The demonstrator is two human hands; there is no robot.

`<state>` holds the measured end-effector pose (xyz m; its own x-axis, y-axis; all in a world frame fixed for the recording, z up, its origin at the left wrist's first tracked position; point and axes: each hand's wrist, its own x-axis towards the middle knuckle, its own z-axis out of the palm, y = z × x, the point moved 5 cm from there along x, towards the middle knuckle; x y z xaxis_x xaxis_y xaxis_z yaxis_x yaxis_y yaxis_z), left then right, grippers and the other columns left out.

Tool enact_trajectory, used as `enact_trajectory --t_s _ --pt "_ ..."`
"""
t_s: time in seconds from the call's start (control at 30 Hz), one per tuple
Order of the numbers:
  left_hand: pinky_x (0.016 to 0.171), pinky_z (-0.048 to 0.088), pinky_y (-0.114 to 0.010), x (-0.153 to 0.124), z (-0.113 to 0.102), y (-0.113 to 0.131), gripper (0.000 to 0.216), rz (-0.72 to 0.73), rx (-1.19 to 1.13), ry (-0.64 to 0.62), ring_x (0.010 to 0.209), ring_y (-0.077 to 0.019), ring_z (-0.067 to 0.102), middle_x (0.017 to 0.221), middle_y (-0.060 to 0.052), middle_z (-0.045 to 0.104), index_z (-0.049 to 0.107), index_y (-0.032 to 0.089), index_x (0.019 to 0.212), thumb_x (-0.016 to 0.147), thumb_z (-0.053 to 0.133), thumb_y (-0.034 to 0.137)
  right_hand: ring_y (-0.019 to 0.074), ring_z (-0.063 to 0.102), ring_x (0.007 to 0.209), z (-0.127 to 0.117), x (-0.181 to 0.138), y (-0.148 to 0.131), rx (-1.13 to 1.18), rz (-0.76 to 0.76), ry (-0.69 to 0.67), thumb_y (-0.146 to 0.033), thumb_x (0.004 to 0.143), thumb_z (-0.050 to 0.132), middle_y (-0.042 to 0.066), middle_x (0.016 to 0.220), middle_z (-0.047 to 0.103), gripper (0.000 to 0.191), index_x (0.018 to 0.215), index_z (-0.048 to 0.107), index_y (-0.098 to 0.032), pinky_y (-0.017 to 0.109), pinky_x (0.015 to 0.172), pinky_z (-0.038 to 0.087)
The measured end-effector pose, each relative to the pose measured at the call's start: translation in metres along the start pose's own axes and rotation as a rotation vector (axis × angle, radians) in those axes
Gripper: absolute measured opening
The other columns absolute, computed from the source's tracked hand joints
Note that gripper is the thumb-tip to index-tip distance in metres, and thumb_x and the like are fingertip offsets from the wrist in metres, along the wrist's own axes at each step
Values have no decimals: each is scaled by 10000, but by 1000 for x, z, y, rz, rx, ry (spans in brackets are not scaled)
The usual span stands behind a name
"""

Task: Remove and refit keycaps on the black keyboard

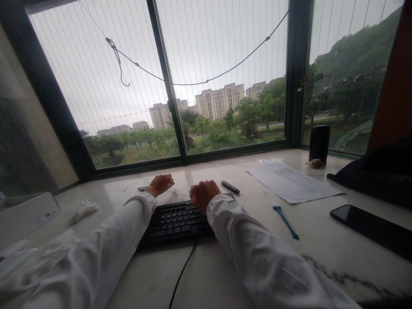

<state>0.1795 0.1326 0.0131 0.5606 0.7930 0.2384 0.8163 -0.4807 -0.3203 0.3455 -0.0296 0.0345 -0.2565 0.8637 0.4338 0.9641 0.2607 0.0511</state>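
Observation:
A black corded keyboard (175,221) lies on the pale marble sill table (322,244) in front of the window. My left hand (160,185) rests at the keyboard's far left corner, fingers curled inward, beside a thin dark pen-like object (142,188); whether it holds anything is hidden. My right hand (204,194) sits over the keyboard's far edge with its fingers curled down onto the keys. Both arms wear white sleeves.
A small black stick-shaped object (230,186) lies right of my right hand. A blue tool (285,221), printed papers (292,182), a dark phone (370,227) and a black cylinder (319,143) are to the right. Crumpled tissue (84,210) and a white box (27,214) sit left.

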Motion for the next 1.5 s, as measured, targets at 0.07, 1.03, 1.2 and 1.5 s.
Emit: enact_trajectory --t_s 0.07,1.03,1.2,1.5 --pt "735 424 -283 -6 -12 2 279 26 -59 96 859 -185 621 1044 -52 634 679 223 942 896 433 348 223 657 827 0 0 1 0 15 -7 -324 871 403 118 871 709 330 875 711 -205 333 718 432" --pt "840 479 -242 -87 -50 59 356 410 -651 501 896 -125 647 978 4 689 579 216 1143 789 605 231 245 647 800 21 0 -15 -122 45 -64 -406 889 385 75 851 713 345 967 707 -308 364 727 422" --pt "748 486 -210 -89 -52 61 346 463 -566 507 840 -122 661 967 -3 695 561 224 1145 815 603 318 235 646 813 21 0 -17 -137 53 -68 -448 906 347 73 872 714 386 1035 686 -314 349 736 414" --pt "664 461 -181 -97 -57 57 293 438 -438 616 756 -105 651 913 -17 677 604 218 1061 863 527 419 197 655 747 17 -1 -16 -114 24 48 -448 927 281 48 811 721 442 1230 568 -301 286 686 382"
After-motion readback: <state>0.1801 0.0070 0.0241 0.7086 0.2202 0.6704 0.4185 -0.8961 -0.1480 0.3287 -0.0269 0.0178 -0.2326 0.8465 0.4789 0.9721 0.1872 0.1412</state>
